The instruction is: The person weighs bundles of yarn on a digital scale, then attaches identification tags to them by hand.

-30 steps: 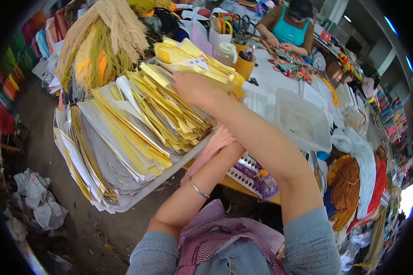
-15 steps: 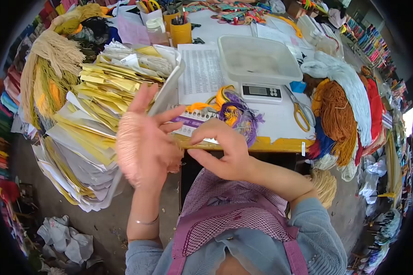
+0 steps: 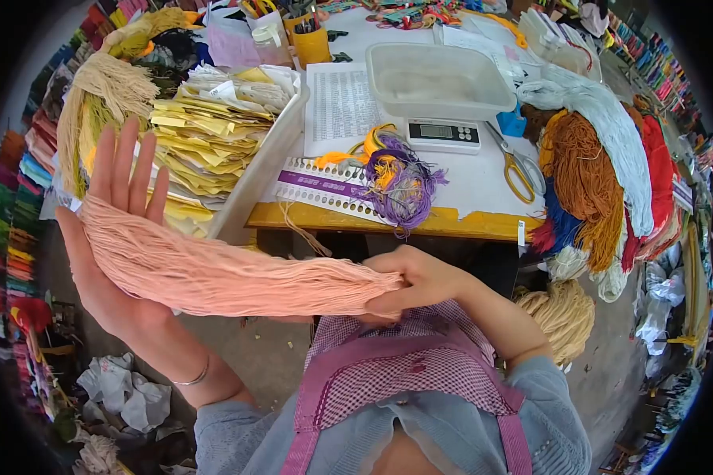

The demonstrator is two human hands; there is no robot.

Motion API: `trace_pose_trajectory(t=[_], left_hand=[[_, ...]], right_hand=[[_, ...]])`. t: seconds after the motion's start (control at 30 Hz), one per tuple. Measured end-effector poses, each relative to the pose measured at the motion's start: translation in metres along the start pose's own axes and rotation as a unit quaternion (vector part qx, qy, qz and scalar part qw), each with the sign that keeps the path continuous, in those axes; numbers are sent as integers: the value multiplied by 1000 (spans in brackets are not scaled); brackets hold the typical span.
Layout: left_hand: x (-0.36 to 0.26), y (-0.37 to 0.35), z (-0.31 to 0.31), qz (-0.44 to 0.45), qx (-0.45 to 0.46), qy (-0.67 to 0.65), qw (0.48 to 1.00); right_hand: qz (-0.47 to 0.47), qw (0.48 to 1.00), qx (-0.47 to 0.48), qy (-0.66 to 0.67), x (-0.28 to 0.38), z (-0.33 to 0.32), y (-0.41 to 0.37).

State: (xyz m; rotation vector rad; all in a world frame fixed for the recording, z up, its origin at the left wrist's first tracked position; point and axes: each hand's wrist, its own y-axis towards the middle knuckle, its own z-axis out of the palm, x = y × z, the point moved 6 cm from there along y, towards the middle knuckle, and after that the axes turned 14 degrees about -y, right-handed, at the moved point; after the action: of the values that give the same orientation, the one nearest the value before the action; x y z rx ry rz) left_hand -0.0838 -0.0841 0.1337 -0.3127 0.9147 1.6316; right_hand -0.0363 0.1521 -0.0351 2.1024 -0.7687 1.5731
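Note:
A skein of peach-pink thread [image 3: 238, 273] is stretched between my hands, in front of the table's edge. My left hand [image 3: 107, 253] is open with its fingers spread and pointing up. The skein's left end lies across that palm and seems to loop around it. At the other end, my right hand [image 3: 420, 277] is closed on the gathered threads, thumb in front. On the table just beyond sits a tangle of purple and orange thread [image 3: 404, 186], partly over a white and purple card with punched holes [image 3: 317, 188].
Left of the table's middle, a plastic bin [image 3: 273, 166] holds stacked yellow paper packets [image 3: 214, 134]. Further back are a digital scale [image 3: 444, 133] with a clear tub [image 3: 440, 79], scissors [image 3: 519, 170] and a printed sheet [image 3: 337, 103]. Coloured skeins [image 3: 586, 174] hang over the right edge.
My left hand has swung left and away from the right one, and the peach-pink skein, earlier bunched around the left hand, now spans both. The right hand has moved slightly toward me.

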Motion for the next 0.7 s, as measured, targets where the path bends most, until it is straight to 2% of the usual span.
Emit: trace_pose_trajectory(t=[0.07, 0.1, 0.17, 0.2, 0.23, 0.27, 0.3, 0.33, 0.37, 0.4, 0.43, 0.5, 0.53, 0.63, 0.67, 0.7], left_hand=[[-1, -1, -17, -82, 87, -189, 975], [4, -3, -21, -89, 42, -164, 982], [22, -12, -23, -105, -40, -58, 992], [30, -15, -23, -125, -14, -83, 989], [36, -17, -24, -118, -31, -69, 990], [43, -19, -25, -113, -48, -55, 991], [47, -19, -29, -125, -46, -97, 986], [52, -19, -33, -130, -50, -96, 986], [57, -20, -37, -125, -63, -115, 983], [61, -21, -41, -121, -75, -135, 981], [66, -23, -41, -134, -50, -164, 976], [71, -25, -42, -139, -65, -156, 976], [74, -26, -43, -140, -79, -148, 976], [77, -26, -35, -108, -118, -130, 979], [78, -25, -43, -110, -122, -127, 978], [81, -22, -46, -131, -40, -217, 967]], right_hand=[[-1, 995, -78, -58, -20, -6, -19], [-3, 995, -78, -56, -24, -2, -27], [91, 980, -175, 36, -45, -5, -46], [71, 976, -205, 27, -48, -7, -49], [45, 965, -252, 47, -50, -10, -53], [87, 955, -261, 112, -58, -7, -57], [95, 951, -284, 76, -60, -11, -61], [137, 944, -300, -24, -52, -17, -63], [141, 943, -301, -21, -58, -17, -64], [109, 930, -341, -78, -60, -20, -67], [77, 912, -379, -135, -57, -22, -71], [76, 914, -398, -27, -60, -21, -78], [92, 921, -377, 25, -60, -22, -81], [131, 917, -374, 37, -67, -27, -74], [106, 904, -413, -43, -69, -31, -69], [84, 889, -433, -124, -69, -33, -62]])
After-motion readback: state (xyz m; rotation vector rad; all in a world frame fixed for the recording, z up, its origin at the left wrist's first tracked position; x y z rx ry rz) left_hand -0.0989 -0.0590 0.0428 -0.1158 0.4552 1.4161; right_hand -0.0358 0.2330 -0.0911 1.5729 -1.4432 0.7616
